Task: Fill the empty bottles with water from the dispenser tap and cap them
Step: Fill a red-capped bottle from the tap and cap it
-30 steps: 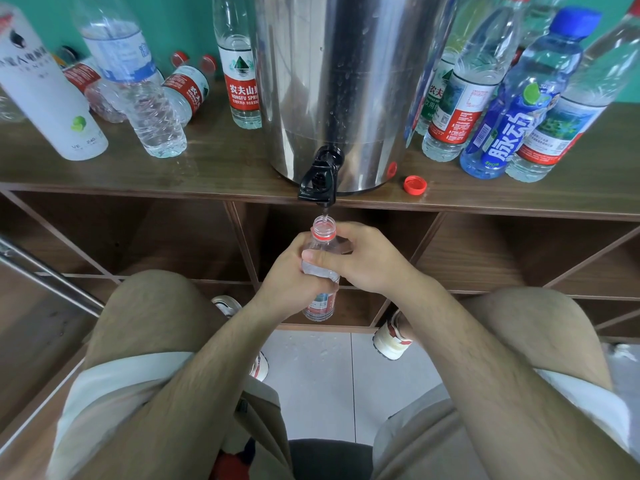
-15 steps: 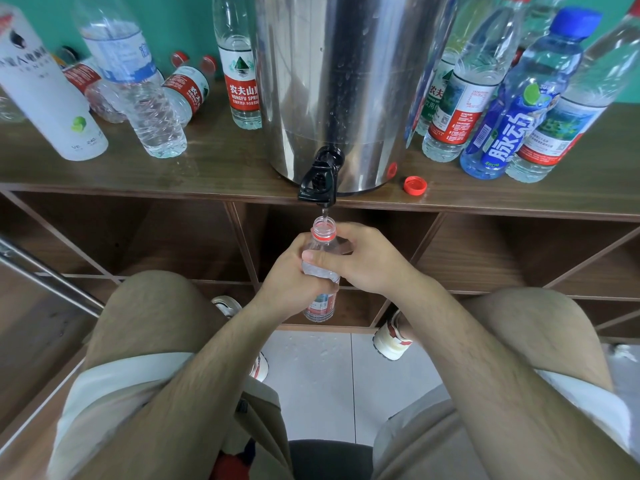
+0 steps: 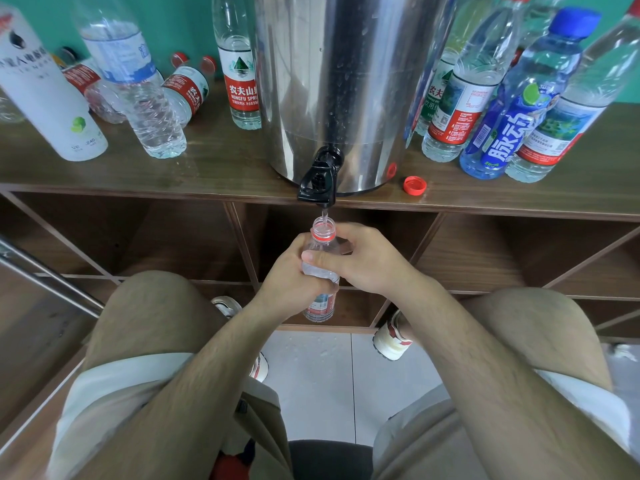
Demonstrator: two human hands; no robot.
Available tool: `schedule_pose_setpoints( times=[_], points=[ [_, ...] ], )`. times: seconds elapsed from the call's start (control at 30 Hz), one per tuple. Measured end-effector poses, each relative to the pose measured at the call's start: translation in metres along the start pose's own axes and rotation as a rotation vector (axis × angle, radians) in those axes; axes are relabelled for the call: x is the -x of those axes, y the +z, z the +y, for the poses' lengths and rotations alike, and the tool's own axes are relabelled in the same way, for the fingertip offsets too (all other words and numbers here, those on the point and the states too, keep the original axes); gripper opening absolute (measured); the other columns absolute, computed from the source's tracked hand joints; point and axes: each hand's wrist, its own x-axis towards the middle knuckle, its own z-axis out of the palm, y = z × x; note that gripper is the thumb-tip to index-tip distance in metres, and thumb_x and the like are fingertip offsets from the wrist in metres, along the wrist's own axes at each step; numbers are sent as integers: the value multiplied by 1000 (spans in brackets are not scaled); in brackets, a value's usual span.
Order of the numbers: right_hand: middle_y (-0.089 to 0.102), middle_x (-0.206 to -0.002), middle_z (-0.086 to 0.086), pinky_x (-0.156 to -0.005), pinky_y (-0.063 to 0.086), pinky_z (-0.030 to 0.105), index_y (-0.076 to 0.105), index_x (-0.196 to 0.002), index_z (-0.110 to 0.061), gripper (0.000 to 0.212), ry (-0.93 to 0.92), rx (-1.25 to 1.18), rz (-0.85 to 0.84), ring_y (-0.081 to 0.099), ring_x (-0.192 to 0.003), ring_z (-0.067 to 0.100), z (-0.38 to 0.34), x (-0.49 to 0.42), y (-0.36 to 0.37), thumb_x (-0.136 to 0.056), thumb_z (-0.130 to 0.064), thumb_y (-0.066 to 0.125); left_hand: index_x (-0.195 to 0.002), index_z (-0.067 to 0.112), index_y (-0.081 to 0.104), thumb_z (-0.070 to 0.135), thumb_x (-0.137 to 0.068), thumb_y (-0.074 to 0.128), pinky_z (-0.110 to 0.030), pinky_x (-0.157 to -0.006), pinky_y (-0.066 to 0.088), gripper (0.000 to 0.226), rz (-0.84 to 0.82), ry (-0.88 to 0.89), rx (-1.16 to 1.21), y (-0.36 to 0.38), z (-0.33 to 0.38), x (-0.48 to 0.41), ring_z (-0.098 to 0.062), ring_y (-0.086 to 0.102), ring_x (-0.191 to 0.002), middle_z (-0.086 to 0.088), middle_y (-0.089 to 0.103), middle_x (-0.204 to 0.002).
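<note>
Both hands, left point(image 3: 289, 275) and right point(image 3: 367, 261), grip bottle point(image 3: 320, 268) under tap point(image 3: 318, 180); wooden shelf point(image 3: 221, 168), teal wall point(image 3: 180, 22), tiled floor point(image 3: 322, 382).

One dispenser point(image 3: 346, 81), one loose red cap point(image 3: 414, 185), one held bottle point(image 3: 322, 233) (shelf bottles point(image 3: 242, 81) overlap; count unclear).

We hold small clear bottle point(image 3: 320, 306) upright, both hands wrapped round its body: left hand point(image 3: 287, 278) from left, right hand point(image 3: 370, 263) from right, thumb across front. Open neck with red ring pokes out just above our fingers point(image 3: 346, 232). Black tap point(image 3: 320, 178) straight above neck, thin water stream point(image 3: 324, 213) falling into it. Steel dispenser point(image 3: 346, 81) behind tap, on wooden shelf point(image 3: 207, 171). Loose red cap point(image 3: 414, 185) lies on shelf, up and right of our fingers. Bottle's labelled bottom shows below them.
</note>
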Motion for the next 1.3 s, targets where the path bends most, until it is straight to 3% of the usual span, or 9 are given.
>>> schedule_pose_setpoints(
  times=[0.47, 0.87, 1.07, 1.3],
  points=[
    [74, -104, -17, -87, 57, 24, 77, -109, -36, 24, 2, -7, -1, 68, -99, 0, 0, 0, 0, -89, -48, 79, -143, 19, 50, 1, -77, 83, -53, -109, 50, 76, 0, 0, 16, 0, -2, -1, -23, 62, -122, 0, 65, -129],
    [75, -105, -12, -92, 58, 34, 77, -111, -31, 25, -4, -22, 3, 70, -102, 9, -1, 0, 0, -90, -44, 80, -142, 20, 51, 2, -78, 82, -41, -104, 53, 73, -3, 22, 7, -1, -2, 0, -18, 64, -116, 3, 66, -125],
    [74, -103, -15, -89, 58, 30, 77, -108, -35, 22, -3, -15, 1, 70, -99, 6, 0, 0, 1, -89, -45, 80, -143, 21, 50, 3, -79, 83, -38, -102, 52, 74, -9, 18, 6, -1, -2, 0, -19, 63, -117, 3, 66, -126],
    [74, -102, -14, -86, 58, 29, 77, -104, -38, 19, -7, -11, 16, 70, -97, 5, 1, 0, 1, -88, -47, 81, -142, 21, 51, 2, -78, 82, -45, -105, 53, 74, 1, 16, 18, 0, -2, 0, -20, 65, -116, 3, 67, -125]
  ],
)
